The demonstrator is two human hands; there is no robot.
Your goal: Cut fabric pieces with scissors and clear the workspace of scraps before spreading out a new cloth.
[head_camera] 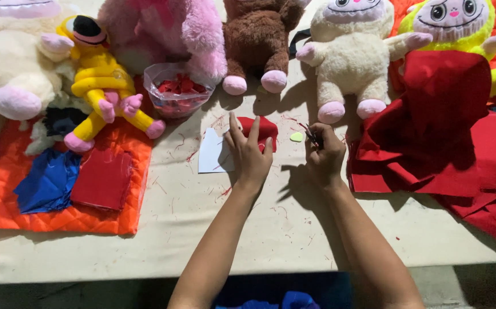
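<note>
Head view shows my left hand [250, 153] lying flat, fingers spread, on a red felt piece [261, 129] at mid-table [248, 240]. Just right of that piece, my right hand [323, 154] is curled around small scissors [309, 134]. A white card [212, 151] lies just left of the piece, a pale green cutout [297, 137] between my hands.

You are looking down at a cream-covered table [271, 240] catching hard light, dark floor [476, 286] showing beyond its edge.
</note>
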